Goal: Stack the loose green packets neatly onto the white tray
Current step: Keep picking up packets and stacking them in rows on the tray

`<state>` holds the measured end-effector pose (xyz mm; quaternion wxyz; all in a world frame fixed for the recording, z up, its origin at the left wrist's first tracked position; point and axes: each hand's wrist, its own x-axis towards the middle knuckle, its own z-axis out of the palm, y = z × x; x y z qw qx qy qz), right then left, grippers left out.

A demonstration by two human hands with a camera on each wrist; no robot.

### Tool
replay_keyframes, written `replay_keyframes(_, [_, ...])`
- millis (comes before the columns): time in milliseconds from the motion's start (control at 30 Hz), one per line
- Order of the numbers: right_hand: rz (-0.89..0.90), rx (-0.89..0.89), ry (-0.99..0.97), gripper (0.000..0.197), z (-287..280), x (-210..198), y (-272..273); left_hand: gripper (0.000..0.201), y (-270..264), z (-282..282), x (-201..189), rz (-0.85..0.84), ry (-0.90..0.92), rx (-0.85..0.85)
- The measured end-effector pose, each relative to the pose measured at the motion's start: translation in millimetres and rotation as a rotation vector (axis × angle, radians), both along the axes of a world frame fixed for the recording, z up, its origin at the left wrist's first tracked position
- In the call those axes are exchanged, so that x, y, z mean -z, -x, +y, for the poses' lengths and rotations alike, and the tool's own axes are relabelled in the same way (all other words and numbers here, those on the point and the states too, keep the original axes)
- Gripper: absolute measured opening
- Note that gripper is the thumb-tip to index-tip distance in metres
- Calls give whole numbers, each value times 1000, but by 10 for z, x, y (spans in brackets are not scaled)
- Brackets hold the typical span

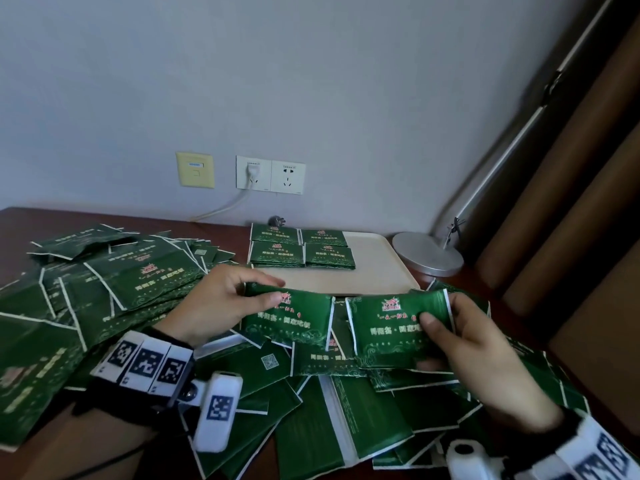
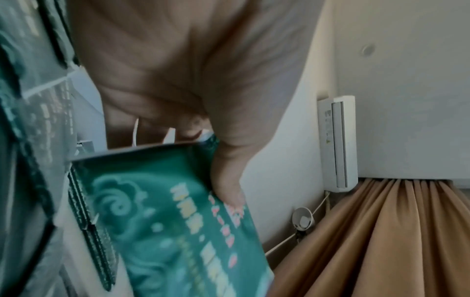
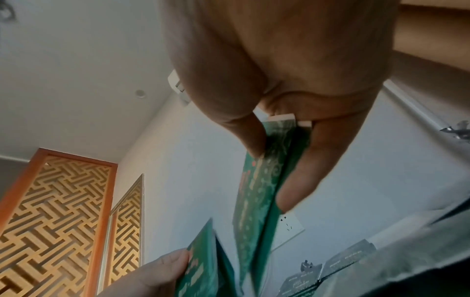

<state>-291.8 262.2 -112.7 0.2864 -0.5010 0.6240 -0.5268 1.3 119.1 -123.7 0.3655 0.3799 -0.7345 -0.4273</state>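
Note:
My left hand (image 1: 225, 303) pinches a green packet (image 1: 294, 320) at its left end, thumb on the printed face; the left wrist view shows the same packet (image 2: 165, 221) under my thumb (image 2: 226, 180). My right hand (image 1: 467, 344) pinches a second green packet (image 1: 391, 327) at its right end, seen edge-on as the packet (image 3: 257, 191) in the right wrist view. Both packets are held side by side above the loose pile (image 1: 311, 410). The white tray (image 1: 381, 271) lies behind them, with small stacks of green packets (image 1: 301, 249) in a two-by-two block at its far left.
Many loose green packets (image 1: 104, 289) cover the dark wooden table at the left and front. A round metal lamp base (image 1: 427, 252) stands right of the tray. Wall sockets (image 1: 270, 174) with a white cable sit behind. Brown curtains (image 1: 571, 202) hang at the right.

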Motion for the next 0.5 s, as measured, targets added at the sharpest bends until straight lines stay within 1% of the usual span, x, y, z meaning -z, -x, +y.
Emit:
replay_keyframes(67, [-35,-1,-2,7,-72,-40,-9,6,22,-16,17,33,20,-52])
replay_keyframes(167, [-68,-15,-5,13,-213,-101,3,8,49,-65,81,42,64,-174])
replay_keyframes(233, [-87,-21,-17,18,-344,-152,23,7,64,-99,79,99,42,-257])
replay_keyframes(300, [-111,-17,-21,20,-521,-244,45,7,97,-152,29,128,14,-311])
replay_keyframes(400, [-186,3,-58,20,-878,-453,117,8,150,-329,-201,26,43,-305])
replay_keyframes(500, [-254,-9,-127,21,-1314,-665,176,17,197,-737,-508,-69,-47,-320])
